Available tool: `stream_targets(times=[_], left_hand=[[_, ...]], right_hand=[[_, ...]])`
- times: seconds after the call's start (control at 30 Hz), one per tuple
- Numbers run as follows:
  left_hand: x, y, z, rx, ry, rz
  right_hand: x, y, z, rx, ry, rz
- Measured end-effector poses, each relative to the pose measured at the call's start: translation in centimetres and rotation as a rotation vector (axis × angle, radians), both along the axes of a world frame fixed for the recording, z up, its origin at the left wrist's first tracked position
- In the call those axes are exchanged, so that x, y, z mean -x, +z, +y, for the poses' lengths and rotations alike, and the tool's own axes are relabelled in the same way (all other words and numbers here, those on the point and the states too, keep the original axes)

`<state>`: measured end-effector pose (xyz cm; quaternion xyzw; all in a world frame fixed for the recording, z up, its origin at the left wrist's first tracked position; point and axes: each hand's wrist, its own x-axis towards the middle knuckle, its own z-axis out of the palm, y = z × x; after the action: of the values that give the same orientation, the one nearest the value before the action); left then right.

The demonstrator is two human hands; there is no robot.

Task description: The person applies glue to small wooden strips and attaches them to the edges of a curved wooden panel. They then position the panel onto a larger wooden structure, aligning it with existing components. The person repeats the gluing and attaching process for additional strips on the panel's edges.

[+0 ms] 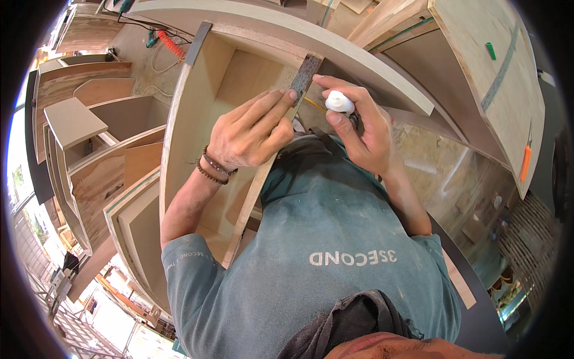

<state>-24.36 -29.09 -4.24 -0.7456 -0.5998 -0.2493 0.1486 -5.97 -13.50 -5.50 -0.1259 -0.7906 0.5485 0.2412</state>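
While the left hand (254,128) lies flat with its fingers stretched along the front edge of a plywood cabinet box (197,119), its fingertips press on a dark grey strip (305,75) stuck across that edge. The right hand (359,128) is closed around a small white bottle (339,102), held just beside the strip and close to the left fingertips. Beaded bracelets (214,167) circle the left wrist. More plywood panels and cabinet parts (89,131) stand to the left, and an orange tool (525,163) lies on a board at the right.
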Motion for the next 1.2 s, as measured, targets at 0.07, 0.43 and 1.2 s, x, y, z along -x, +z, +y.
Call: stream_targets(times=[0.07,0.43,1.2], left_hand=[[-0.09,-0.02,-0.01,0.006,0.005,0.003],[-0.32,0.08,0.01,0.017,0.012,0.002],[0.26,-0.43,-0.25,0.033,0.017,-0.070]], right_hand=[[0.25,-0.35,0.15,-0.033,0.016,0.010],[0.55,-0.82,0.43,-0.120,0.029,-0.002],[0.69,-0.53,0.26,-0.126,0.044,-0.007]])
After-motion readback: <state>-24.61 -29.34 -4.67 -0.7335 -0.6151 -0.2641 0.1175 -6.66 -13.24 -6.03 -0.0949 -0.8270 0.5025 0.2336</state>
